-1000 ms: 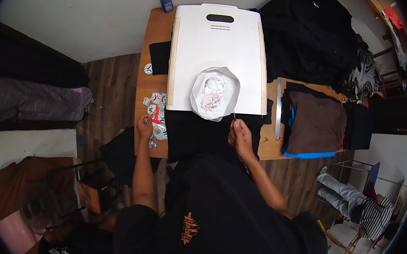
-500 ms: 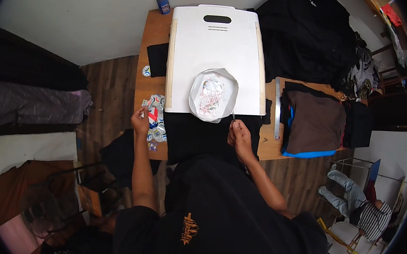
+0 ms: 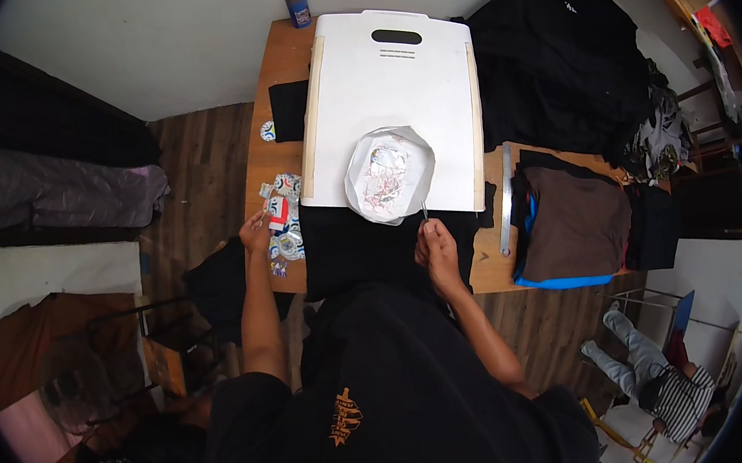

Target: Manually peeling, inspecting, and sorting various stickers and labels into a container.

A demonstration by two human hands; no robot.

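Centre frame, a big white plastic board (image 3: 395, 113) lies on the wooden table (image 3: 279, 66), with a white paper sheet with a reddish print (image 3: 388, 174) on its lower edge. The right hand (image 3: 437, 252) just below has its fingers pinched on thin metal tweezers (image 3: 424, 212), so this looks like picking at the print. The left hand (image 3: 255, 231), at centre-left, grips a small sticker from the sticker pile (image 3: 285, 226), so next probably calls for careful placing.

Right hand (image 3: 438, 254) holds tweezers (image 3: 425, 213) (near white sheet (image 3: 389, 174)).

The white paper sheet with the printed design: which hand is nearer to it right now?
Right. The right hand is just below the sheet, holding a thin tool; the left hand is off to its left by the stickers.
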